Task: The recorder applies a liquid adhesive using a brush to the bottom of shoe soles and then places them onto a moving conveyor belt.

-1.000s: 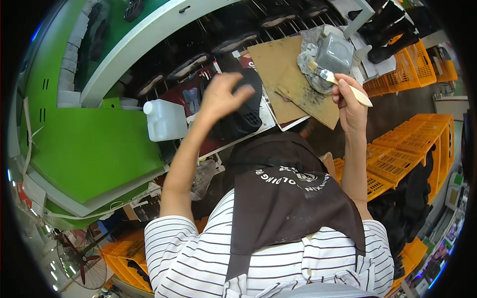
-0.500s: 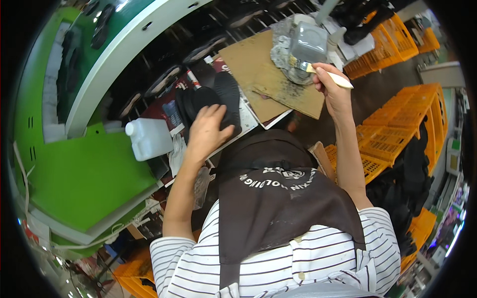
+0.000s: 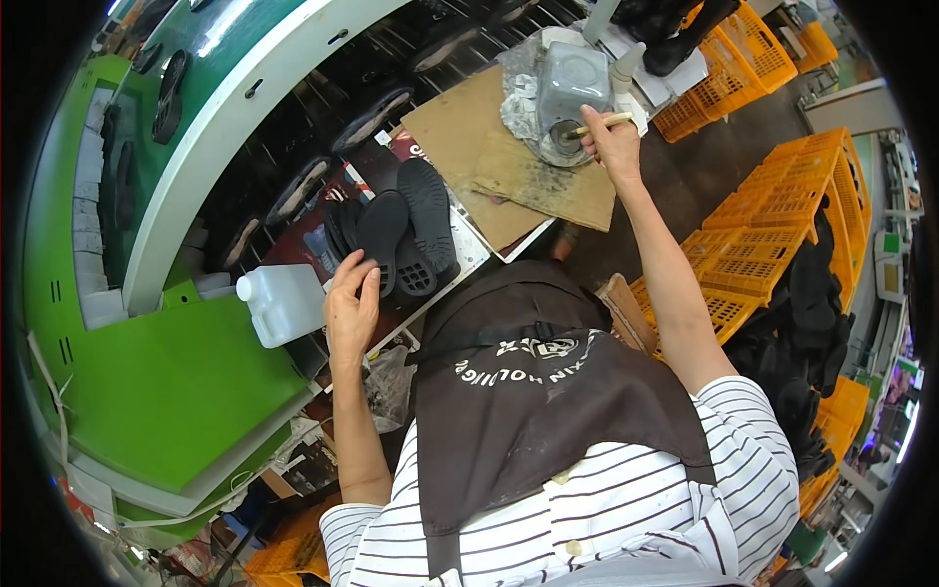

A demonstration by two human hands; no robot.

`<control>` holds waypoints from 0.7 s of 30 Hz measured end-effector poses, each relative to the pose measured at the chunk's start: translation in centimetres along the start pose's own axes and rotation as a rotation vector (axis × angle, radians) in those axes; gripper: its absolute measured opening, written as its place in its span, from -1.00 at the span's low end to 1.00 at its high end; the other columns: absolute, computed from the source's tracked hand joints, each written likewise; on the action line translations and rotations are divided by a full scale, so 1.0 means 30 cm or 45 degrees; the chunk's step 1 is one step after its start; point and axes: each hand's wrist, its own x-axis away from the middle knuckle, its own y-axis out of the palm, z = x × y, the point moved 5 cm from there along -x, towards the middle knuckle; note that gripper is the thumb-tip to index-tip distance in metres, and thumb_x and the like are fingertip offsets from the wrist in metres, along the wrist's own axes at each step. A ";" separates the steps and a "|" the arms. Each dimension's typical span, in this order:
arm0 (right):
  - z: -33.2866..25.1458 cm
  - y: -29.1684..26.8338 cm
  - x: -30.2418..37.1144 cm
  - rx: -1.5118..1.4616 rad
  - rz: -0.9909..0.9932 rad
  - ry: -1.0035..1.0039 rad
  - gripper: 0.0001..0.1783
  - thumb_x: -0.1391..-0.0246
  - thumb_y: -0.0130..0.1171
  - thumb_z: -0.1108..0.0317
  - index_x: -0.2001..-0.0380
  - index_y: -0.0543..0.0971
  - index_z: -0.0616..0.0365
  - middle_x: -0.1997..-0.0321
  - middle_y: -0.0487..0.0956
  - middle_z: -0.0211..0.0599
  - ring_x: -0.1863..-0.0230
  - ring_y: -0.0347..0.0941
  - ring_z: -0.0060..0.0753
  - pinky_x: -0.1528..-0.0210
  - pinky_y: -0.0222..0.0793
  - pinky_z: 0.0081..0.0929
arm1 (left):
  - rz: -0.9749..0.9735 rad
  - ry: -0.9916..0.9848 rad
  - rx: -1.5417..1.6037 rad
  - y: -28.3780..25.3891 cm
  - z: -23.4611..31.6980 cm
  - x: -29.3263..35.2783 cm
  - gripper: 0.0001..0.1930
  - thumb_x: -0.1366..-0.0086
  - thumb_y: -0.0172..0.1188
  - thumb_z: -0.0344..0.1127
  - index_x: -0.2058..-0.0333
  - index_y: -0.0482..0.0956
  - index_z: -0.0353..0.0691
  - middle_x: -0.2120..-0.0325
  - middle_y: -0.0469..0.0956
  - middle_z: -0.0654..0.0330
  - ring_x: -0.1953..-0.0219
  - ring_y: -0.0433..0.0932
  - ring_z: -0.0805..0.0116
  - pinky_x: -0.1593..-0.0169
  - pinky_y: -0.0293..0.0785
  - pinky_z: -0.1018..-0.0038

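Note:
My right hand (image 3: 615, 147) is closed on the pale handle of a brush (image 3: 604, 124). The brush's head end is at the round mouth of a clear plastic container (image 3: 573, 86), so its bristles are hidden. Beside the near-left edge of several black shoe soles, my left hand (image 3: 352, 311) has its fingers stretched and holds nothing I can see; whether a fingertip touches a sole is unclear. One black sole (image 3: 382, 227) lies next to another sole (image 3: 424, 215) with a treaded surface, and more are bunched behind.
A whitish jug (image 3: 286, 301) stands left of my left hand. Stained cardboard (image 3: 533, 181) covers the bench under the container. A white bottle (image 3: 627, 67) is beside the container. Orange crates (image 3: 753, 245) and black items stand at the right; a green machine panel (image 3: 166, 391) is at the left.
My right hand has turned and brought the brush to the container's mouth. My left hand has come off the soles toward me, leaving them uncovered. The whole view has shifted slightly.

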 end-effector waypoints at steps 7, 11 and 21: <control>0.076 0.012 -0.015 -0.079 0.030 0.108 -0.50 -0.01 0.21 -0.06 0.52 0.56 0.27 0.67 0.55 -0.26 0.72 0.44 -0.56 0.66 0.33 -0.64 | -0.131 -0.546 0.772 0.072 -0.204 -0.023 -0.35 -0.15 0.22 -0.36 -0.15 0.19 -0.52 0.12 0.49 0.11 0.21 0.49 0.46 0.13 0.38 0.59; 0.076 -0.010 -0.008 -0.265 0.103 0.135 -0.51 -0.04 0.18 -0.06 0.51 0.54 0.25 0.67 0.52 -0.28 0.73 0.41 -0.56 0.69 0.30 -0.64 | -0.295 -0.502 1.210 0.079 -0.241 -0.042 -0.49 -0.17 0.17 -0.46 -0.10 0.31 -0.44 0.19 0.54 0.20 0.24 0.52 0.54 0.11 0.42 0.58; 0.065 -0.079 0.030 -0.819 0.192 0.253 -0.49 -0.08 0.14 -0.11 0.42 0.51 0.20 0.69 0.47 -0.39 0.76 0.34 -0.61 0.74 0.17 -0.66 | -0.042 -0.024 1.774 -0.013 -0.019 -0.030 -0.40 -0.04 0.12 -0.40 -0.10 0.22 -0.42 -0.03 0.37 -0.20 0.16 0.53 0.32 0.07 0.50 0.48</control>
